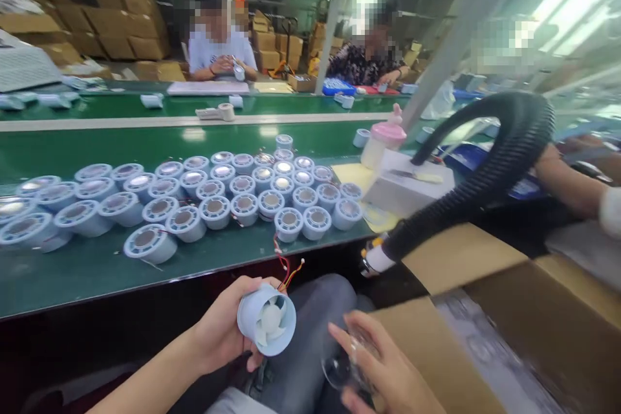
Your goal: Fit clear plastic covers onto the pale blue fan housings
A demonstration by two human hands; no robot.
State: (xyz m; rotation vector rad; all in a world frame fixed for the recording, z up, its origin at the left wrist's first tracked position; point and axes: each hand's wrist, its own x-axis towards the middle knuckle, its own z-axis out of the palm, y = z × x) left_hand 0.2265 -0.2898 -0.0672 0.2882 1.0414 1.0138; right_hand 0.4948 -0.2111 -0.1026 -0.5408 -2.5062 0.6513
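Observation:
My left hand (231,317) is wrapped round a light-blue fan housing (246,320), its open end with white fan blades facing me. Red, yellow and dark wires (288,277) with small white plugs stick out behind it. To the right, my right hand (381,362) has its fingers curved round a clear plastic cup-like piece (339,365), blurred by motion. A gap separates the two pieces. Beyond my hands, many similar light-blue housings (213,212) stand in rows on the green bench (233,284), round metal-centred ends up.
A black flexible hose (456,200) arches over the right side, its nozzle near the bench edge. An open cardboard box (431,336) with clear parts sits at lower right. A white box (407,184) and pink-lidded bottle (383,142) stand behind. Two people work across; another person's arm (567,181) is at right.

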